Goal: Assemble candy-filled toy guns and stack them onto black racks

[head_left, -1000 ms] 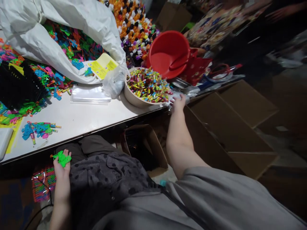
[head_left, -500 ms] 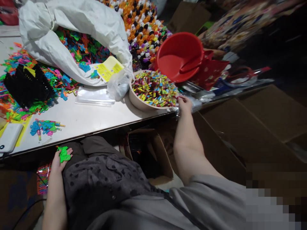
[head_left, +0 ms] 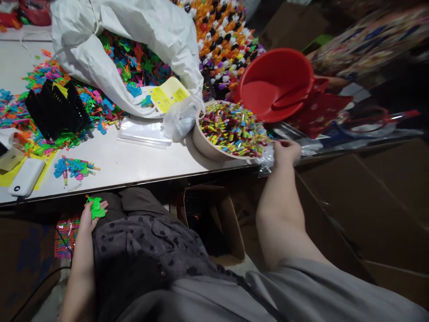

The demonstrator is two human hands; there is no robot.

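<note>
My left hand [head_left: 87,215] is low by my lap, palm up, with bright green plastic toy pieces [head_left: 98,208] resting in its fingers. My right hand [head_left: 287,152] reaches to the right rim of a pale round tub [head_left: 208,150]. Its thumb and fingers are pinched together; anything between them is too small to make out. Small tubes or sticks [head_left: 231,127] with multicoloured wraps fill that tub. Clear plastic bags [head_left: 266,160] lie under and beside the right hand. On the table's front left is a small cluster of blue, green and pink toys with wrapped tubes [head_left: 75,168].
A white sack [head_left: 73,58] of colourful plastic toys stands at the back. Nearby are a red basin [head_left: 261,85], clear bags [head_left: 144,134], a black holder [head_left: 55,109] and a white power bank [head_left: 27,177]. An open carton [head_left: 236,223] sits below the table edge [head_left: 161,175].
The view has shifted, moving the table's contents rightward in the picture. My right hand has drawn slightly right from the tub's contents. My left hand still holds the green toy pieces.
</note>
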